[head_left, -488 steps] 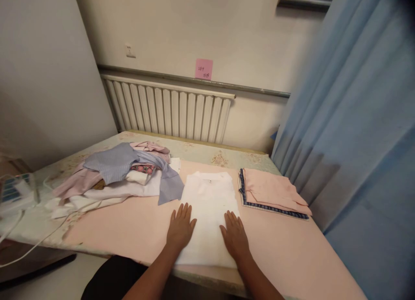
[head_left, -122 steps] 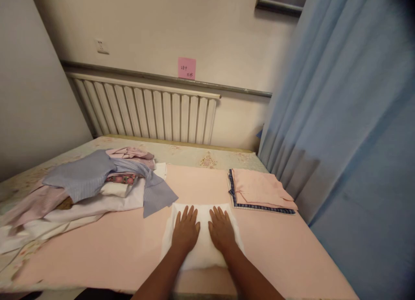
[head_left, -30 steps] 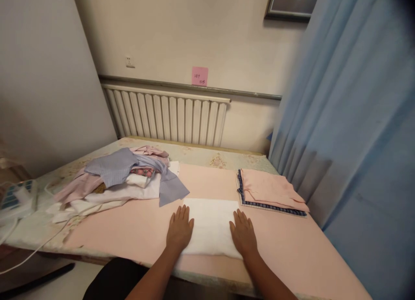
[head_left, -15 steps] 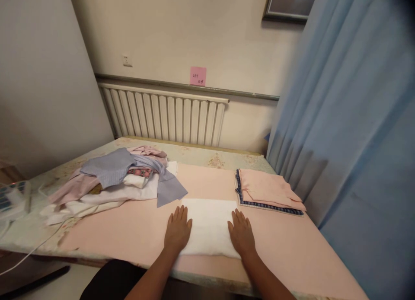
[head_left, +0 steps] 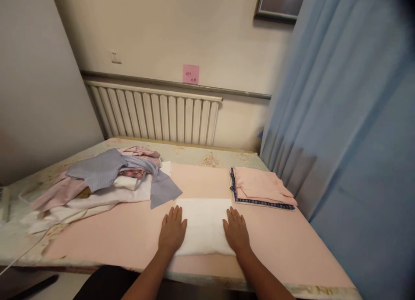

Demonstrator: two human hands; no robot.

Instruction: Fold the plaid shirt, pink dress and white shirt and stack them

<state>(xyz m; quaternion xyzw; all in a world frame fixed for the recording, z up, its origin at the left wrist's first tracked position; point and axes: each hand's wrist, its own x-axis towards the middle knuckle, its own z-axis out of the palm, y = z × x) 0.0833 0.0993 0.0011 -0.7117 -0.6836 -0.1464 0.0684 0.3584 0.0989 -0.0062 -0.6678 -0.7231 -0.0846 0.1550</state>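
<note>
Your left hand (head_left: 172, 231) and right hand (head_left: 236, 231) press flat, fingers spread and gripping nothing, on the folded white cloth (head_left: 203, 224), its long axis running 9 to 3 o'clock.

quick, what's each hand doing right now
Left hand: open, flat on the left edge of the folded white cloth, holding nothing.
Right hand: open, flat on its right edge, holding nothing.

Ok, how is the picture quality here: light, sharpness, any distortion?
Head view: dim, warm indoor light; both hands and the folded white cloth read sharp; the blue curtain looms stretched at the right edge; the top right corner goes dark; a glare spot sits on the picture frame.
</note>
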